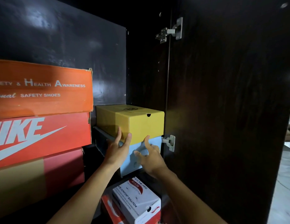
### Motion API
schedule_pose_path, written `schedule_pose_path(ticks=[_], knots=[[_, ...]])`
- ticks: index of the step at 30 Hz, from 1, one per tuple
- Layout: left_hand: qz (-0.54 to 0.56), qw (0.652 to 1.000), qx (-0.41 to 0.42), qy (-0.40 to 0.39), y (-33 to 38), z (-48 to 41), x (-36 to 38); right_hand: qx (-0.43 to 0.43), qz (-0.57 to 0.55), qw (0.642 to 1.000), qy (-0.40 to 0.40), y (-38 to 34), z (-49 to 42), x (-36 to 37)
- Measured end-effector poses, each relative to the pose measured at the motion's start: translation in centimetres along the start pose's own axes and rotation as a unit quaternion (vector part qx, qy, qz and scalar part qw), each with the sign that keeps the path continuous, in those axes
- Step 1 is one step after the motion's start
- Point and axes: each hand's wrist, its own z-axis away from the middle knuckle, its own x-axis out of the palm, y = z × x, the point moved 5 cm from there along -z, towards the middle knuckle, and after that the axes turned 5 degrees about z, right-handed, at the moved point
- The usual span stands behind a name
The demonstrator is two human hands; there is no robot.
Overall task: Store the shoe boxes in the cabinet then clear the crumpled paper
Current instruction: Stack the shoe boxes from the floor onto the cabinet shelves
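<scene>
The yellow box [137, 122] sits atop the pale blue box [141, 152], long axis running back into the cabinet. My left grip [117, 148] presses its near corner, fingers spread; my right grip [150, 159], open, touches just below it, equally near.

Upper centre of the frame stands free above the yellow box [133, 122]; orange boxes [42, 110] block the left, the door [222, 110] the right.
</scene>
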Motion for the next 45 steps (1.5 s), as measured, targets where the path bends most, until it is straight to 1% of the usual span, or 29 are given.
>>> schedule_pose_path(ticks=[2, 4, 7, 9, 12, 14, 16, 18, 22, 24, 26, 28, 31, 35, 39, 41, 42, 45], knots=[[-0.002, 1.0, -0.011, -0.021, -0.1, -0.2, -0.1, -0.009, -0.001, 1.0, -0.02, 0.2, 0.2, -0.8], [-0.005, 0.999, -0.026, -0.033, -0.1, -0.2, -0.3, -0.026, 0.005, 0.999, -0.021, 0.3, 0.9, -1.8], [0.02, 0.998, -0.055, -0.02, -0.2, 1.0, 0.0, -0.044, 0.009, 0.999, 0.012, 1.5, 3.3, -3.2], [0.032, 0.998, -0.049, 0.0, -0.2, 3.3, 0.9, -0.036, -0.001, 0.999, 0.034, 3.0, 6.1, -4.0], [0.011, 0.999, -0.043, 0.011, -0.3, 7.8, 3.5, -0.021, 0.01, 0.997, 0.069, 5.8, 11.1, -5.6], [-0.007, 0.999, -0.042, -0.002, -0.4, 10.9, 5.7, -0.002, 0.037, 0.995, 0.087, 8.1, 15.1, -6.8], [-0.005, 0.999, -0.026, -0.047, -0.6, 14.0, 8.5, 0.026, 0.062, 0.993, 0.096, 10.8, 19.4, -7.8], [0.005, 0.993, -0.015, -0.117, -1.0, 17.4, 11.8, 0.053, 0.079, 0.99, 0.102, 13.4, 24.0, -8.7], [0.003, 0.961, 0.002, -0.276, -1.5, 25.3, 18.6, 0.118, 0.109, 0.976, 0.144, 19.4, 34.1, -11.1], [-0.008, 0.946, 0.01, -0.323, -1.9, 29.2, 22.1, 0.161, 0.115, 0.966, 0.168, 22.4, 39.1, -12.1], [0.005, 0.936, 0.004, -0.351, -2.1, 33.0, 25.8, 0.194, 0.114, 0.955, 0.191, 24.8, 43.6, -13.1], [0.021, 0.925, -0.008, -0.379, -2.1, 37.1, 29.4, 0.229, 0.125, 0.943, 0.206, 26.7, 47.9, -14.0], [0.036, 0.898, -0.028, -0.439, -2.1, 43.2, 34.6, 0.3, 0.132, 0.917, 0.228, 29.8, 54.8, -15.6], [0.026, 0.847, -0.105, -0.521, -4.4, 52.1, 40.6, 0.41, 0.143, 0.862, 0.262, 34.6, 64.0, -16.7], [-0.042, 0.794, -0.145, -0.589, -9.2, 59.8, 44.2, 0.526, 0.14, 0.81, 0.218, 38.6, 70.9, -14.6], [-0.06, 0.789, -0.158, -0.591, -11.9, 62.8, 45.1, 0.568, 0.135, 0.784, 0.212, 39.9, 73.6, -13.3], [-0.056, 0.788, -0.163, -0.591, -13.2, 64.2, 45.4, 0.581, 0.122, 0.773, 0.223, 40.5, 74.9, -12.8], [-0.066, 0.786, -0.178, -0.589, -16.4, 67.6, 45.8, 0.596, 0.02, 0.757, 0.268, 42.1, 77.6, -10.9]])
